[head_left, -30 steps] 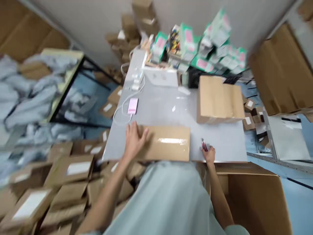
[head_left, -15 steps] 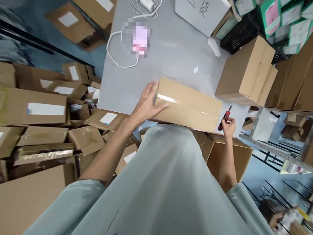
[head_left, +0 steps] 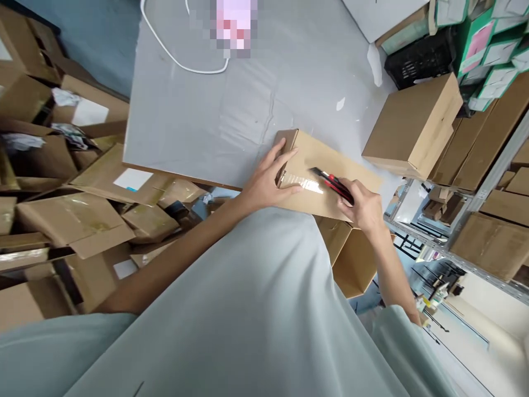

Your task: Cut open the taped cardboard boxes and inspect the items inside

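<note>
A long closed cardboard box lies along the front edge of the grey table, a shiny strip of clear tape on its top near the left end. My left hand rests against that left end with fingers spread, thumb and a finger reaching over the top. My right hand is closed round a red and black box cutter above the middle of the box. The cutter's tip points left toward the taped part; whether it touches the cardboard I cannot tell.
Another cardboard box stands to the right on the grey table, near a black crate. An open carton is below the table edge. Discarded boxes pile up at left. A white cable lies at the back.
My right hand has brought the box cutter leftward from beside the box's right end to over its top. My left hand stays at the left end. The view has shifted.
</note>
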A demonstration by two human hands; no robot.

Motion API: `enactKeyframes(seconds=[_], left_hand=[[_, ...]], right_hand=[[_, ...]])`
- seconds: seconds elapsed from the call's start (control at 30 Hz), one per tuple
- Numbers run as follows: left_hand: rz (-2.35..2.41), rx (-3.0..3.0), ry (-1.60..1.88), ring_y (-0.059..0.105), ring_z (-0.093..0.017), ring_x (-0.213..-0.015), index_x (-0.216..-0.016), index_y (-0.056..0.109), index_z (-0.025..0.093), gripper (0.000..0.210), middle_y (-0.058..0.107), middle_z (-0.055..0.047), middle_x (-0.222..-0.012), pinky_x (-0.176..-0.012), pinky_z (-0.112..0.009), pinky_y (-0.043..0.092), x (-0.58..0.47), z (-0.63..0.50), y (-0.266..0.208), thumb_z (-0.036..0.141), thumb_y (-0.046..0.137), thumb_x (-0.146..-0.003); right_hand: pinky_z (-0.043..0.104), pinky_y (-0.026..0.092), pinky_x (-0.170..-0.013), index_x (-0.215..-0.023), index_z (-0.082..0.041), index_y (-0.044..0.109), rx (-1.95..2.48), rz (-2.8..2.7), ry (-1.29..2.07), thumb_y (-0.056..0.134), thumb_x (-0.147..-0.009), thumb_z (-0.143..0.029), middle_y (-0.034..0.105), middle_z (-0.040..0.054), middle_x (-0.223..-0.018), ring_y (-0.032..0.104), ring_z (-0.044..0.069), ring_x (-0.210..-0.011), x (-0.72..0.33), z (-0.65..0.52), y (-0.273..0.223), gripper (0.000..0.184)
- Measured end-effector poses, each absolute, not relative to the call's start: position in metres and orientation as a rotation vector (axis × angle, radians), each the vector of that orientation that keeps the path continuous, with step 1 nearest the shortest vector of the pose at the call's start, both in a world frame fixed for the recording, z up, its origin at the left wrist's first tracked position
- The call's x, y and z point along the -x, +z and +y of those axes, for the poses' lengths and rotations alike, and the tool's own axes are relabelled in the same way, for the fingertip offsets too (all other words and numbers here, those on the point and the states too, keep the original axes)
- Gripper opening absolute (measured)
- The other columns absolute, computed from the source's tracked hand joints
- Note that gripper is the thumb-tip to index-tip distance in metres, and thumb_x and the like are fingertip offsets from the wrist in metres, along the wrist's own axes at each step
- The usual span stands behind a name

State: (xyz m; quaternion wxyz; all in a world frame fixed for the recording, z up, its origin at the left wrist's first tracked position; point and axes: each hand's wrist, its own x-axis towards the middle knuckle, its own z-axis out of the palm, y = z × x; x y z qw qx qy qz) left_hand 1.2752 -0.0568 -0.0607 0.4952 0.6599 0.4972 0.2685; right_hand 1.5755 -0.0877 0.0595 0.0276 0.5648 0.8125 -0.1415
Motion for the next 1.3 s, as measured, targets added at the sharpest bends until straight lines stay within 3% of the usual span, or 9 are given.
enactKeyframes(seconds=[0.17,0.63,1.3], left_hand=[[1.217,-1.545,0.667,0.033,-0.042,-0.173,-0.174,0.049,0.034,0.103,0.030,-0.013,-0.189,-0.141,-0.059,0.032,-1.280,-0.058,-0.060,0.072,0.089,-0.087],[1.177,-1.543,0.693,0.030,-0.044,-0.174,-0.175,0.046,0.037,0.102,0.028,-0.011,-0.190,-0.141,-0.061,0.031,-1.282,-0.059,-0.061,0.067,0.091,-0.088],[1.188,-1.530,0.718,0.030,-0.044,-0.174,-0.173,0.048,0.037,0.095,0.030,-0.010,-0.189,-0.141,-0.063,0.031,-1.284,-0.059,-0.060,0.062,0.089,-0.091]], right_hand=[[0.028,0.036,-0.058,-0.148,-0.028,0.068,-1.379,2.508,-0.306,0.049,-0.119,-0.027,0.079,0.0019,-0.102,0.070,0.015,-0.080,-1.550,-0.066,0.066,0.035],[0.028,0.038,-0.062,-0.152,-0.032,0.063,-1.210,2.599,-0.070,0.049,-0.110,-0.003,0.079,0.0011,-0.105,0.064,0.013,-0.077,-1.540,-0.056,0.081,0.053],[0.030,0.044,-0.066,-0.161,-0.032,0.055,-1.197,2.536,-0.184,0.048,-0.110,-0.013,0.077,0.0070,-0.115,0.064,0.018,-0.084,-1.537,-0.059,0.091,0.055]])
